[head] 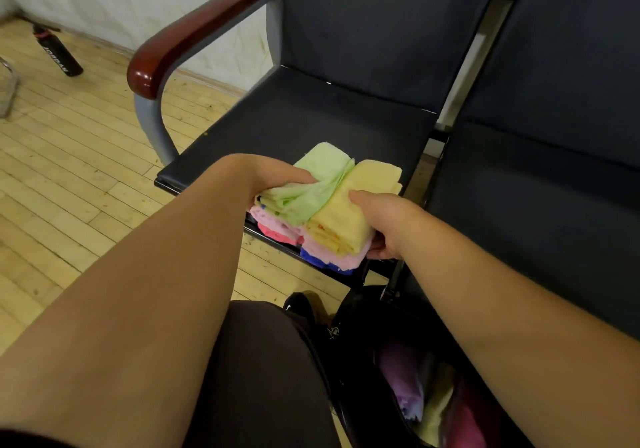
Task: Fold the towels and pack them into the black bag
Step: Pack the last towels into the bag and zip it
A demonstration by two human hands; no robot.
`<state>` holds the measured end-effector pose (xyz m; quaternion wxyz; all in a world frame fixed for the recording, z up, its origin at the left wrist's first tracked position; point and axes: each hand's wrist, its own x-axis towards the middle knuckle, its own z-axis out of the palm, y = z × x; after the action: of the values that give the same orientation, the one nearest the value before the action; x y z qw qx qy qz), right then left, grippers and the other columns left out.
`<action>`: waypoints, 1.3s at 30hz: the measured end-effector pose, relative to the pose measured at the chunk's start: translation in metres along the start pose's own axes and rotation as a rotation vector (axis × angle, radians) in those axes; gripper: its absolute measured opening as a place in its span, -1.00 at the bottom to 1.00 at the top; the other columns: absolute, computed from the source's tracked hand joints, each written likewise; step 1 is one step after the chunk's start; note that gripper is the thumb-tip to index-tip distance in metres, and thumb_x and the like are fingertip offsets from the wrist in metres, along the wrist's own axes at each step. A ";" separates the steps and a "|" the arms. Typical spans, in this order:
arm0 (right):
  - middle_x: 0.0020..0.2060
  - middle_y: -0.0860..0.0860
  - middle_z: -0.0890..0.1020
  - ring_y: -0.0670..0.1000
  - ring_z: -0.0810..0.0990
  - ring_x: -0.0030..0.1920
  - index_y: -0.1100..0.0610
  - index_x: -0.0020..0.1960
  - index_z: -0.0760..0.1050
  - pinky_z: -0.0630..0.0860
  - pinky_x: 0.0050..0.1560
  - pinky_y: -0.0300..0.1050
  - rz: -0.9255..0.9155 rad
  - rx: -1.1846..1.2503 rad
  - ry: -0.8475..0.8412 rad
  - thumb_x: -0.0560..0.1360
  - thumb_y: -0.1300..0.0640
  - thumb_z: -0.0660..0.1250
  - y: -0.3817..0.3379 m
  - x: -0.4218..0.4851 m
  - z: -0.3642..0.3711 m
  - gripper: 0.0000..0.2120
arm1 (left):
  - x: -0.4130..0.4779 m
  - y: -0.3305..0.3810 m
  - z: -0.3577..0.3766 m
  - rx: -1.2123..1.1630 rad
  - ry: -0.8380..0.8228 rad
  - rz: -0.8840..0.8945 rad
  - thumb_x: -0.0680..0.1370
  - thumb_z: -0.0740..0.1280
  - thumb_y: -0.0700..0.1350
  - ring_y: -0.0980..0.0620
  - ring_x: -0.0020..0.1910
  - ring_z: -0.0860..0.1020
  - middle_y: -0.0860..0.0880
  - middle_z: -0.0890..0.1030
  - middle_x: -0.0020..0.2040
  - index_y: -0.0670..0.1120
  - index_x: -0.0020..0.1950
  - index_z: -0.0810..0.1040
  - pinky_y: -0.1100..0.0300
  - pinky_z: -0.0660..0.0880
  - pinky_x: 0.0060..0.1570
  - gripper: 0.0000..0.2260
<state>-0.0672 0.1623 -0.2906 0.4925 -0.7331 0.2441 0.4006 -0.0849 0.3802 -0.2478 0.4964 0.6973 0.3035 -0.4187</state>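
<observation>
Floor (pixel 69 177) of pale wood planks fills the left side. Two dark padded chairs stand side by side: left chair (pixel 311 118) with a red-brown armrest (pixel 194 32) on grey tube, right chair (pixel 536 188) just beside it. Open black bag (pixel 360 361) sits low right under the right forearm, beside the person's dark-trousered leg (pixel 263 378). Inside it is a purple towel (pixel 405 382), plus pale yellow and pink cloth, blurred.

Task item: stack of folded towels (pixel 332 205) at the front edge of the left chair's seat, part overhanging; resting or lifted, cannot tell. On top, green towel (pixel 318 177) on the left and yellow towel (pixel 356 205) on the right, touching along the middle. Below are pink layers, a red towel (pixel 277 234) and a blue towel (pixel 317 260) at the bottom.

Grip: left hand (pixel 277 179) holds the stack's left side, fingers curled into the green towel; right hand (pixel 381 219) clamps the right side, thumb on top of the yellow towel, fingers wrapped under the pile.

Smallest: black bottle (pixel 59 49) on the planks far left, well apart from the chairs.
</observation>
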 end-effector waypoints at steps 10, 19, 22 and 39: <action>0.08 0.10 0.72 0.24 0.72 0.05 0.01 0.24 0.57 0.66 0.18 0.25 -0.059 0.234 -0.023 0.30 -0.30 0.47 0.043 -0.009 -0.005 -0.38 | -0.014 -0.021 0.043 0.038 0.103 0.029 0.66 0.36 0.14 -0.17 -0.05 0.66 -0.17 0.69 0.01 -0.16 0.12 0.62 -0.07 0.62 0.04 -0.65; 0.08 0.16 0.78 0.27 0.78 0.04 0.03 0.33 0.61 0.67 0.17 0.34 -0.169 0.397 -0.157 0.34 -0.17 0.57 0.095 -0.043 -0.025 -0.38 | -0.040 -0.068 0.093 -0.220 0.074 0.176 0.60 0.42 0.17 -0.20 0.13 0.75 -0.17 0.76 0.14 -0.13 0.32 0.67 -0.09 0.62 0.28 -0.56; 0.08 0.17 0.78 0.26 0.78 0.04 0.06 0.31 0.62 0.67 0.19 0.31 -0.169 0.427 -0.170 0.40 -0.14 0.59 0.114 -0.058 -0.039 -0.45 | -0.050 -0.079 0.112 -0.300 0.052 0.209 0.62 0.41 0.15 -0.16 0.07 0.76 -0.15 0.76 0.14 -0.11 0.32 0.67 0.00 0.63 0.12 -0.59; 0.07 0.24 0.71 0.30 0.72 0.02 0.13 0.32 0.55 0.71 -0.14 0.29 -0.084 0.487 -0.092 0.57 0.04 0.41 0.318 -0.097 -0.151 -0.65 | -0.019 -0.134 0.302 -0.156 -0.152 0.073 0.35 0.67 0.00 -0.36 0.14 0.71 -0.26 0.71 0.24 -0.08 0.43 0.55 -0.38 0.62 0.15 -0.31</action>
<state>-0.3085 -0.1052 -0.3485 0.6813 -0.5834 0.2800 0.3422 -0.2921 0.1373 -0.3368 0.5856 0.6334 0.2709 -0.4272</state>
